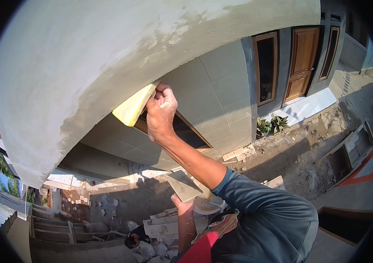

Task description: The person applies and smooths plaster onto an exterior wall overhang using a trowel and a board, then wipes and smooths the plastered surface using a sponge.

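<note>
Closed round a yellow-edged float (pixel 134 105), my right hand (pixel 162 109) is raised at the lower edge of a curved plastered wall (pixel 107 48). The float's far side lies against or very near that edge. Damp darker patches show on the plaster beside lighter ones. Lower down, my left hand (pixel 182 203) grips a flat grey board (pixel 184 186) from beneath, its fingers partly hidden by the board.
Far below, a person (pixel 138 245) is near planks (pixel 169 228). A wooden door (pixel 301 63), a window (pixel 265 68) and plants (pixel 278 124) stand at the right. A wooden frame (pixel 353 147) lies on the ground at the far right.
</note>
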Demonstrator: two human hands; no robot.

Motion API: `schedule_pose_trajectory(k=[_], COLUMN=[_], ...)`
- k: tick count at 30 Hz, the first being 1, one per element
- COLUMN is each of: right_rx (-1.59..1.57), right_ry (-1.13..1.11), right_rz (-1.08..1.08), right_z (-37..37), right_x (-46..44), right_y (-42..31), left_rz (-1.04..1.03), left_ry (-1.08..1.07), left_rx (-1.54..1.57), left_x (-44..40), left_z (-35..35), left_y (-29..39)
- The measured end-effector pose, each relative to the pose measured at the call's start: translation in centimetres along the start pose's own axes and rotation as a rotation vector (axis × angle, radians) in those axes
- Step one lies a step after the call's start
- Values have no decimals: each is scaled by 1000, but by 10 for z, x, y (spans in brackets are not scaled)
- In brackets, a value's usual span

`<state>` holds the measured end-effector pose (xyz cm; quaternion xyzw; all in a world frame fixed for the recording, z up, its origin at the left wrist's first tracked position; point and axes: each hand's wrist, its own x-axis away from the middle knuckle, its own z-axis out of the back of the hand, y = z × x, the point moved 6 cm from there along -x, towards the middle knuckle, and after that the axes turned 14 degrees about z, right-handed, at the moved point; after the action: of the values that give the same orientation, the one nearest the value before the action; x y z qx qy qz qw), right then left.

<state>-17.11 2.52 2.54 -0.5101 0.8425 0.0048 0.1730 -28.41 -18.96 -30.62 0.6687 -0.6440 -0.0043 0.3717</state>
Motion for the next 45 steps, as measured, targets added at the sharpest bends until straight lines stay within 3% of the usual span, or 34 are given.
schedule_pose_trajectory(k=[2, 3, 4, 6, 8, 10, 12, 14, 15, 16, 17, 18, 20, 24, 27, 30, 32, 34, 36, 37, 38, 39, 40, 42, 43, 44, 45], right_rx=[97, 190, 291, 325, 453, 601, 958, 1199, 1434, 1531, 1510, 1487, 1539, 1359, 1154, 979, 806, 774, 920, 1014, 1182, 1252, 1319, 1186, 1254, 1315, 1263], right_ry=[-224, -237, -246, -154, -58, -23, -20, -21, -53, -126, -100, -75, -262, -511, -770, -1168, -1260, -1295, -1274, -1266, -1264, -1363, -1450, -1803, -2051, -2293, -2334], right_rz=[-179, -250, -314, -144, 254, 660, 1008, 1249, 1301, 1367, 1319, 1275, 1405, 1340, 1370, 1218, 1082, 911, 705, 595, 328, 105, -123, -297, -459, -632, -643], right_z=[-9, -4, 6, 55, 101, 116, 94, 63, 43, 26, 21, 18, -17, -60, -107, -144, -141, -100, -30, 11, 58, 108, 153, 195, 232, 272, 295], right_x=[54, 65, 68, 41, -11, -65, -106, -137, -147, -153, -153, -148, -98, -16, 45, 113, 135, 127, 107, 98, 93, 95, 101, 143, 165, 185, 202], right_y=[61, 66, 68, 42, -38, -139, -228, -282, -294, -293, -286, -280, -235, -131, -50, 36, 36, 21, 9, 8, 13, 26, 38, 48, 67, 81, 80], left_rz=[-357, -210, -193, 13, -110, -315, -184, -182, -263, -338, -258, -268, -220, -181, -242, -330, -258, -410, -348, -423, -500, -461, -482, -404, -418, -487, -571], left_ry=[226, 119, 96, 148, 195, 139, -26, 32, 79, 137, 37, 57, 135, 241, 148, -85, 3, -17, 28, -71, -171, -114, -103, -279, -218, -286, -186], left_rx=[-1333, -551, -535, 55, -45, -508, 22, 4, -151, -307, -296, -253, -104, 120, 77, 56, 126, 90, 105, 183, 263, 68, 85, 60, -79, 12, -219], left_x=[16, 3, 7, 16, 1, -27, -23, -36, -45, -46, -7, -12, -17, -21, -26, -24, -24, -12, -7, 4, 15, 19, 17, 7, -7, -4, -3], left_z=[-13, 14, -4, -16, 21, 74, 75, 95, 104, 114, 45, 36, 38, 56, 52, 40, 37, 32, 33, 15, 5, 0, -2, -17, -11, -22, -25], left_y=[13, 10, 11, 14, 26, 36, 34, 36, 38, 29, 40, 38, 28, 24, 28, 30, 28, 27, 18, 20, 25, 27, 29, 23, 19, 16, 18])
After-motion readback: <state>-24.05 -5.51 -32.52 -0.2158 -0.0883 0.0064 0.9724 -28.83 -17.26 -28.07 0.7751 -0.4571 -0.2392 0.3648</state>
